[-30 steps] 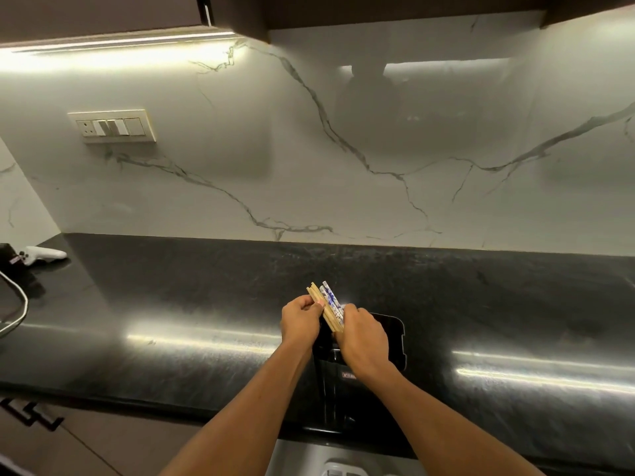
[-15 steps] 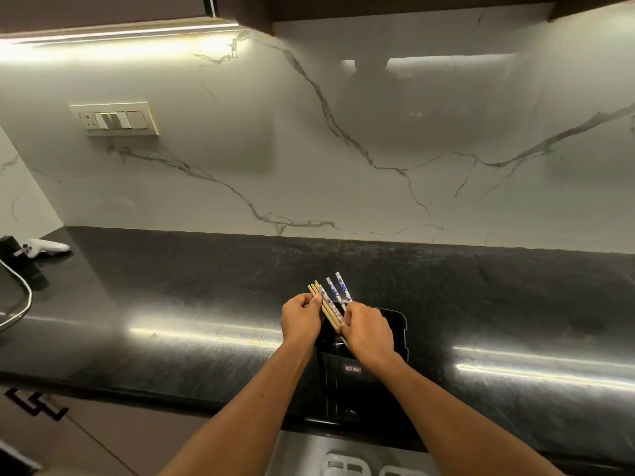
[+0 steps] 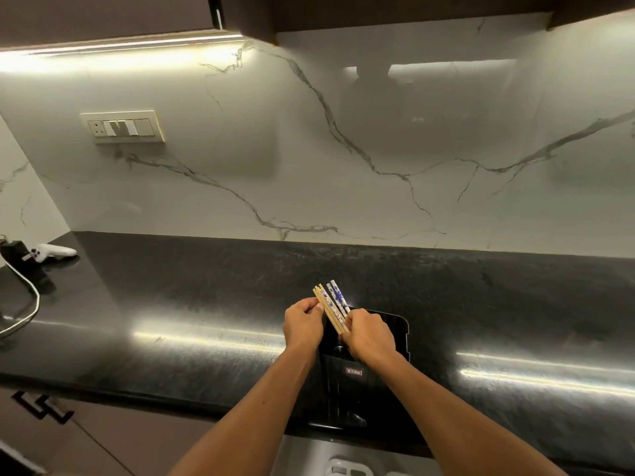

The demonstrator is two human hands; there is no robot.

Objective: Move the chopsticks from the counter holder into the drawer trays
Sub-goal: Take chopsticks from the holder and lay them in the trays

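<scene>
Your left hand (image 3: 304, 324) and right hand (image 3: 369, 334) each grip the wooden and blue-patterned chopsticks (image 3: 331, 305), now lifted higher from the black plastic holder (image 3: 395, 329); drawer transfer comes next.

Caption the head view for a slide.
Both hands, left hand and right hand, grip wooden and blue-patterned chopsticks above the black holder on the dark counter.

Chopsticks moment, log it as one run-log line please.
stage: lifting from holder | left hand: pinches chopsticks | right hand: grips chopsticks | drawer: not visible
</scene>
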